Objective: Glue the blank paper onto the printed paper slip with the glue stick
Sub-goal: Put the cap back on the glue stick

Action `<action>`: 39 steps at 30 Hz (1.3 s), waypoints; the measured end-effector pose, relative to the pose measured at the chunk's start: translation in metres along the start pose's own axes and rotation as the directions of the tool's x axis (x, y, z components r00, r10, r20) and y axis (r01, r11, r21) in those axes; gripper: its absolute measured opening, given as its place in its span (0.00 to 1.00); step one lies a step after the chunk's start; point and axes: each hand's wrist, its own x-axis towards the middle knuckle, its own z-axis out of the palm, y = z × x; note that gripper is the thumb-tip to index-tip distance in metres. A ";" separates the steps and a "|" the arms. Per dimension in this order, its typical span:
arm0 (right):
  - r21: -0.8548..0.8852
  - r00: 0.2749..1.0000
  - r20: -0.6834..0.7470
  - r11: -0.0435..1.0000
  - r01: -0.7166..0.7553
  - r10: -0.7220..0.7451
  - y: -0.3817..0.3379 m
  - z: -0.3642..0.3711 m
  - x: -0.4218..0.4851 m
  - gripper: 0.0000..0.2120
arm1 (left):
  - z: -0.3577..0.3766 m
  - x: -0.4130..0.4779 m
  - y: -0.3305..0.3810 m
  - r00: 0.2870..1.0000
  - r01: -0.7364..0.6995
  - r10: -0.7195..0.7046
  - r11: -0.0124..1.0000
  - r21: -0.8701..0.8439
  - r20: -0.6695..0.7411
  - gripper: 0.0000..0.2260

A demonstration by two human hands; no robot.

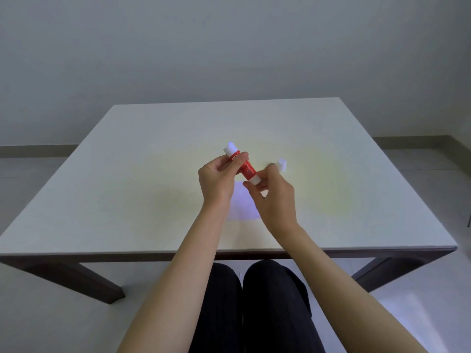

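Observation:
A red glue stick [246, 169] with white ends is held above the middle of the table, tilted with its upper white end pointing far left. My left hand [218, 183] grips its upper part. My right hand [274, 197] pinches its lower white end. A small white cap [282, 164] stands on the table just right of my right hand. Below the hands lies a pale sheet of paper [240, 207], partly hidden by both wrists. It is washed out, so I cannot tell whether it is blank or printed.
The white square table [127, 174] has dark legs and its near edge runs just above my knees. A grey wall stands behind the far edge.

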 end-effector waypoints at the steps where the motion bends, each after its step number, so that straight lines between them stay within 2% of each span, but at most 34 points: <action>1: -0.195 0.985 -0.036 0.968 0.157 -0.167 0.001 0.002 -0.002 0.08 | 0.001 0.000 0.000 1.000 -0.002 0.002 1.000 0.003 -0.004 0.09; 2: -0.306 0.963 -0.048 0.921 0.240 -0.267 0.001 0.004 -0.002 0.08 | 0.001 -0.001 0.000 1.000 -0.003 0.003 1.000 0.000 -0.011 0.10; 3: -0.336 0.956 -0.063 0.908 0.249 -0.285 0.001 0.005 -0.001 0.08 | 0.002 -0.001 0.001 1.000 -0.006 0.006 1.000 0.002 -0.027 0.10; 6: -0.103 0.992 -0.093 0.992 0.072 -0.082 -0.007 0.007 0.000 0.08 | 0.003 -0.007 -0.001 0.999 0.046 -0.045 0.999 0.022 -0.007 0.09; 7: -0.055 0.996 -0.061 0.996 0.063 -0.066 -0.008 0.009 0.000 0.09 | 0.003 -0.011 -0.003 0.998 0.063 -0.063 0.998 0.023 0.022 0.06; 8: -0.046 0.996 0.009 0.995 0.089 -0.089 -0.007 0.010 0.000 0.11 | 0.002 -0.014 -0.007 0.997 0.061 -0.062 0.998 0.025 0.037 0.02; 9: -0.049 0.986 0.122 0.991 0.122 -0.115 -0.005 0.010 0.002 0.13 | -0.002 -0.014 -0.009 0.999 0.027 -0.028 0.998 0.058 0.021 0.04; 11: -0.083 0.927 0.360 0.985 0.149 -0.110 0.007 0.003 0.011 0.20 | -0.018 -0.007 -0.012 0.996 -0.070 0.081 0.976 0.205 -0.043 0.06; 12: -0.156 0.906 0.413 0.974 0.165 -0.087 0.016 0.000 0.018 0.24 | -0.028 -0.002 -0.012 0.987 -0.120 0.146 0.945 0.305 -0.064 0.04; 13: -0.269 0.911 0.409 0.947 0.178 -0.055 0.028 -0.004 0.026 0.26 | -0.039 0.003 -0.011 0.975 -0.172 0.214 0.897 0.407 -0.058 0.03; 15: -0.511 0.949 0.314 0.845 0.156 0.015 0.046 -0.009 0.043 0.25 | -0.056 0.011 -0.008 0.935 -0.300 0.354 0.756 0.581 0.022 0.08; 18: -0.716 0.935 0.311 0.689 0.113 0.169 0.066 -0.011 0.062 0.25 | -0.070 0.012 0.000 0.869 -0.435 0.458 0.527 0.730 0.187 0.16; 21: -0.766 0.880 0.396 0.623 0.158 0.263 0.077 -0.009 0.069 0.26 | -0.077 0.013 0.005 0.825 -0.508 0.475 0.383 0.772 0.307 0.14; 25: -0.755 0.922 0.353 0.631 0.182 0.157 0.083 -0.009 0.071 0.24 | -0.082 0.017 0.007 0.783 -0.532 0.504 0.237 0.813 0.365 0.13; 27: -0.701 0.934 0.334 0.697 0.153 0.130 0.082 -0.012 0.071 0.24 | -0.081 0.018 0.006 0.778 -0.526 0.514 0.219 0.822 0.362 0.13; 28: -0.631 0.948 0.293 0.770 0.093 0.126 0.078 -0.013 0.069 0.21 | -0.081 0.018 0.006 0.777 -0.527 0.516 0.220 0.821 0.360 0.13; 30: -0.343 0.974 0.144 0.932 -0.115 0.173 0.062 -0.017 0.065 0.13 | -0.080 0.018 0.005 0.773 -0.531 0.523 0.221 0.818 0.360 0.13; 31: -0.158 0.976 0.065 0.968 -0.193 0.206 0.053 -0.019 0.062 0.11 | -0.080 0.018 0.005 0.772 -0.533 0.523 0.222 0.817 0.362 0.13; 33: 0.102 0.974 -0.016 0.969 -0.225 0.228 0.033 -0.024 0.058 0.06 | -0.078 0.018 0.005 0.769 -0.543 0.519 0.225 0.809 0.372 0.12; 36: 0.418 0.973 0.095 0.879 -0.229 0.208 0.007 -0.029 0.050 0.06 | -0.074 0.016 0.006 0.770 -0.550 0.510 0.229 0.803 0.383 0.11; 39: 0.431 0.969 0.182 0.872 -0.233 0.169 -0.006 -0.026 0.041 0.08 | -0.072 0.013 0.008 0.767 -0.552 0.515 0.225 0.803 0.383 0.11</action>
